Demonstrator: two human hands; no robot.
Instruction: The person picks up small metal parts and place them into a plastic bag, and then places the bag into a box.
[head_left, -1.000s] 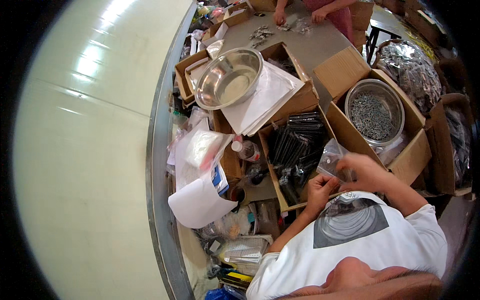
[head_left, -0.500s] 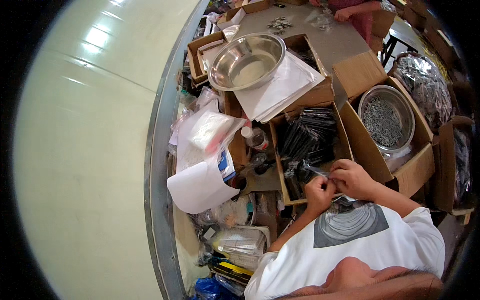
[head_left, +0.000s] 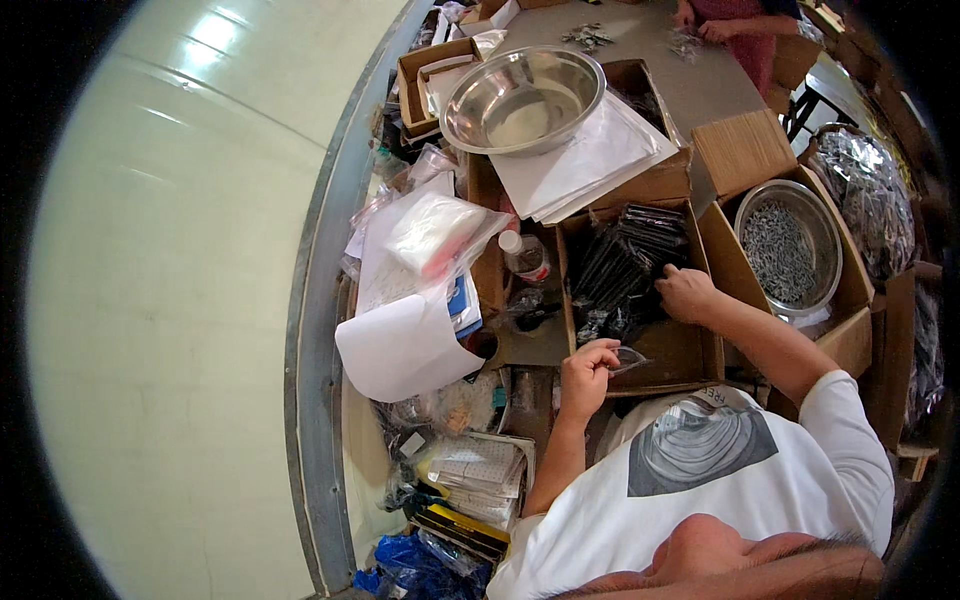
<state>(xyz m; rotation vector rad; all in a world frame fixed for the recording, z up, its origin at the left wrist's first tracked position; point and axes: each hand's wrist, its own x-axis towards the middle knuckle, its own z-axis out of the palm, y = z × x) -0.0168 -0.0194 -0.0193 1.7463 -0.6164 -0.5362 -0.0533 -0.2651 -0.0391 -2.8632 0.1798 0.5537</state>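
Between the fingers of my left hand (head_left: 587, 378), a small clear plastic bag (head_left: 628, 360) is pinched over the near-left edge of an open cardboard box (head_left: 690, 374). Black items in clear wrappers (head_left: 625, 255) lie stacked and heaped inside that box. My right hand (head_left: 687, 294) reaches in at the right side of the heap, its fingers curled against the black items. What its fingertips hold, if anything, is hidden.
To the right, a steel bowl of small metal screw-like parts (head_left: 775, 250) sits in another carton. A large steel basin (head_left: 520, 105) rests on paper sheets (head_left: 580, 180) farther back. A bottle (head_left: 527, 258) stands left of the box. Across the table are a co-worker's hands (head_left: 712, 30).
My hands have parted. The left, still with the clear bag, moved left; the right went forward to the black items. The view has shifted slightly.
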